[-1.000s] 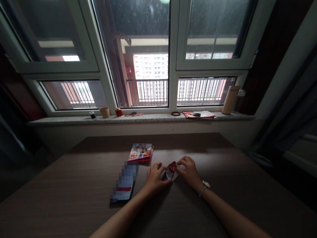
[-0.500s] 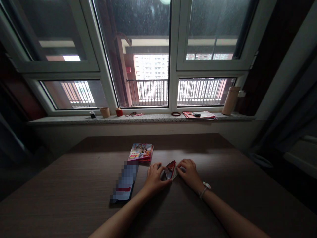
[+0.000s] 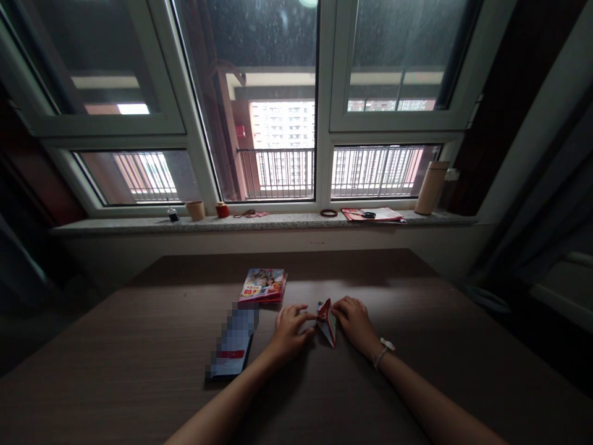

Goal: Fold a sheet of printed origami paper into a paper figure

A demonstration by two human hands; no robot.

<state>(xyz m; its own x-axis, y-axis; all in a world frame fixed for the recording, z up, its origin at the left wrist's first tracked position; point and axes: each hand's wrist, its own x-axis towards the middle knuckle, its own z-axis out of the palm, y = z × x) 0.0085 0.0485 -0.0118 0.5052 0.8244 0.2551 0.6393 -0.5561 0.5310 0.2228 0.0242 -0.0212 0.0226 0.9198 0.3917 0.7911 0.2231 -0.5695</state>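
Observation:
A small piece of folded paper, red and white with printing, stands partly opened on the table between my hands. My left hand is on its left side, thumb and fingers apart, the index fingertip at the paper's edge. On the other side, my right hand has its thumb and fingers closed on the paper's right edge; the fingertips are partly hidden. A pale bracelet circles my right wrist. Left of my left hand lies a phone, its screen blurred out. Behind the phone is a stack of printed flyers.
The brown table reaches toward a stone windowsill. On the sill are a paper cup, a red spool, a small dark bottle, a bead bracelet, scissors on papers, and a thermos.
The folded paper has turned and opened, its point now toward me. My left thumb has come away from it, while my right hand stays almost in place.

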